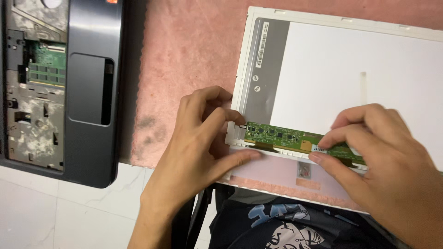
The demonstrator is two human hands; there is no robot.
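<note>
Display panel (350, 74), one in number, lies back side up on the pink cloth (184, 55) that covers the desk, its near edge reaching past the cloth's front border. We count one narrow green circuit strip (281, 135) running along that near edge, and one grey label band (267, 64) down the panel's left side. Both of our hands work at this strip. Our left hand (203, 138) pinches the panel's near left corner: the forefinger curls onto the left end of the strip and the thumb presses flat against the white frame (240, 69) just below it. Our right hand (387, 157) grips the strip further right, forefinger tip on top of the green board and thumb against the frame edge beneath, so that the right part of the strip is hidden under the fingers. Neither hand is free; each clasps the panel's lower border. Below the strip we see one small metallic patch (303, 170) on a translucent film. To the far left lies one opened laptop base (60, 87), dark grey, with one green memory board (46, 64) exposed and one touchpad recess (90, 87). White tile floor (55, 207) shows below the desk, and a dark printed garment (286, 226) appears at the bottom.
</note>
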